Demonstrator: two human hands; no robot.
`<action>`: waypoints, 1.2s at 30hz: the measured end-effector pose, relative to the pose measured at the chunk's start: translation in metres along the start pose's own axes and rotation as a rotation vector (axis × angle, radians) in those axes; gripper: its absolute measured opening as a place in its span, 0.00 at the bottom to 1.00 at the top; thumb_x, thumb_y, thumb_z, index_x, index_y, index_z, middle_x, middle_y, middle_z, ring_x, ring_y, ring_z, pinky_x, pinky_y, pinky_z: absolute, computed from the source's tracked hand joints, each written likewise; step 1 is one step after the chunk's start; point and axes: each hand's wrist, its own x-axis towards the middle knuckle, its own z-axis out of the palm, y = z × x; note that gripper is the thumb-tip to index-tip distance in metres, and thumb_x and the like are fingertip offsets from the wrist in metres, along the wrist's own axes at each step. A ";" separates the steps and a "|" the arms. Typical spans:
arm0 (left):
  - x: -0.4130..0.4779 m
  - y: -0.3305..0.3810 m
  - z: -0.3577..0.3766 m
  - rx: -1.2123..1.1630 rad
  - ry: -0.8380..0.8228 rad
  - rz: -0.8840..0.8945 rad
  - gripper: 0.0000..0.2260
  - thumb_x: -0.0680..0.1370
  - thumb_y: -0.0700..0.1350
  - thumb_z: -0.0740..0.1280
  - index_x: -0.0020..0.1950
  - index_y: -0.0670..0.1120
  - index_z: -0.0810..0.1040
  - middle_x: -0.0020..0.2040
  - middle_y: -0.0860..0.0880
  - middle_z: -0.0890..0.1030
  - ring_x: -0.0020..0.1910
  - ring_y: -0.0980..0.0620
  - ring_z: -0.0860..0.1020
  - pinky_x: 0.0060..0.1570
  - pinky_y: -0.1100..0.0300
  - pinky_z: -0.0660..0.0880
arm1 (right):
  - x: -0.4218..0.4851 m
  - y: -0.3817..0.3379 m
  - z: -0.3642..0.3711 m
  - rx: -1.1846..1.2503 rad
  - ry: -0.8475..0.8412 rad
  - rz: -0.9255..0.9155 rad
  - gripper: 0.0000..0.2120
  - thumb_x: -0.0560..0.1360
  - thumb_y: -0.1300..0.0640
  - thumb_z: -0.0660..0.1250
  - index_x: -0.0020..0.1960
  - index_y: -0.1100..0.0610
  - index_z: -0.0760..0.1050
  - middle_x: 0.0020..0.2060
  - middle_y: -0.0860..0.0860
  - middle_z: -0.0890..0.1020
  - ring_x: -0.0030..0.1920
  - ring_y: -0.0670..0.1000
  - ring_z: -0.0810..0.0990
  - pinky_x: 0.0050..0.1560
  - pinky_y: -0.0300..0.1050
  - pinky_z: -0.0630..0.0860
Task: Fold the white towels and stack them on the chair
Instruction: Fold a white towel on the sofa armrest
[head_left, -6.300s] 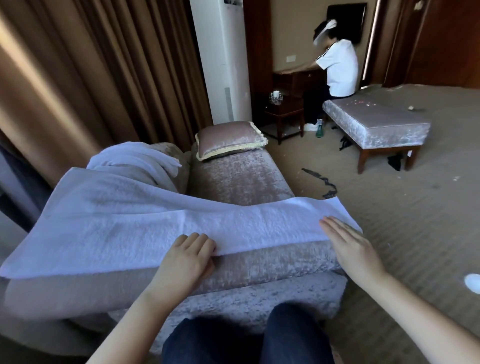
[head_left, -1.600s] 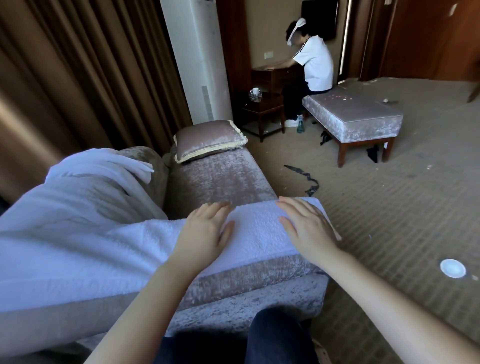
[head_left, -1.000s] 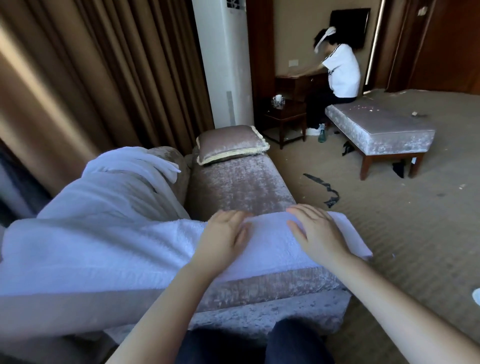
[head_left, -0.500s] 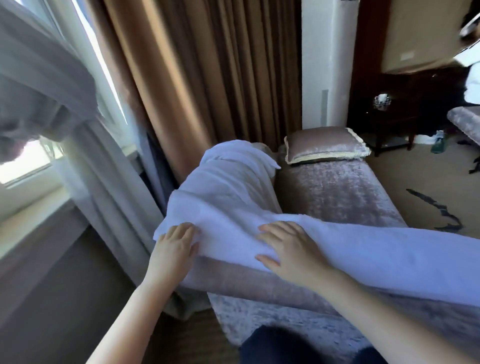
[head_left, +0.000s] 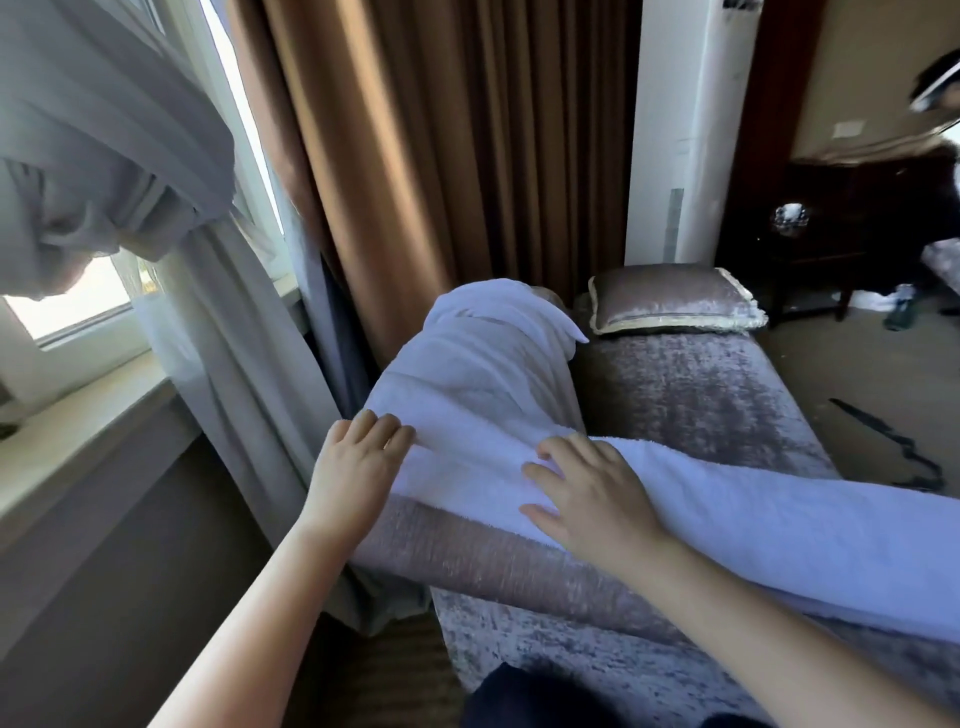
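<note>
The long white towel (head_left: 779, 525) lies folded into a narrow band along the near edge of the plush grey chair (head_left: 701, 405), running from the chair's left end to the right border of the view. Both hands rest on its left part. The left hand (head_left: 358, 462) lies at the very end of the band, fingers straight and close together, flat on the cloth. The right hand (head_left: 587, 499) lies just beside it to the right, palm down with its fingers spread wide, pressing the towel onto the seat; neither hand grips anything. Just beyond the left hand, a second white towel (head_left: 483, 353) is heaped loosely over the chair's raised end, touching the folded band. Farther along the seat a shiny cushion (head_left: 675, 301) with a pale trim rests at the far end. Behind the chair hang brown curtains (head_left: 441, 156), with a grey sheer curtain (head_left: 104, 130) and a window sill (head_left: 78, 415) to the left. A tall white unit (head_left: 680, 130) stands at the wall behind the cushion. A dark strip (head_left: 893, 447) lies on the carpet at the right.
</note>
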 end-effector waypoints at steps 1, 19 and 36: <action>-0.005 -0.003 -0.005 -0.009 0.030 -0.007 0.13 0.67 0.30 0.67 0.46 0.44 0.79 0.40 0.49 0.76 0.39 0.46 0.70 0.35 0.54 0.65 | 0.001 -0.002 0.001 0.018 -0.004 -0.029 0.07 0.69 0.51 0.66 0.39 0.54 0.79 0.37 0.49 0.75 0.38 0.53 0.74 0.35 0.46 0.72; 0.029 -0.020 0.008 -0.590 -0.419 -0.880 0.16 0.81 0.54 0.60 0.53 0.42 0.77 0.47 0.48 0.78 0.48 0.48 0.74 0.46 0.53 0.70 | -0.001 0.042 0.001 0.085 -0.364 0.589 0.14 0.80 0.49 0.59 0.52 0.57 0.79 0.45 0.53 0.80 0.50 0.59 0.77 0.49 0.53 0.72; 0.012 -0.025 0.026 -0.644 -0.392 -0.962 0.12 0.81 0.52 0.62 0.42 0.45 0.71 0.37 0.50 0.75 0.39 0.48 0.73 0.35 0.55 0.65 | 0.009 0.037 0.001 0.073 -0.437 0.514 0.20 0.81 0.44 0.54 0.64 0.54 0.72 0.59 0.49 0.74 0.61 0.54 0.73 0.63 0.52 0.66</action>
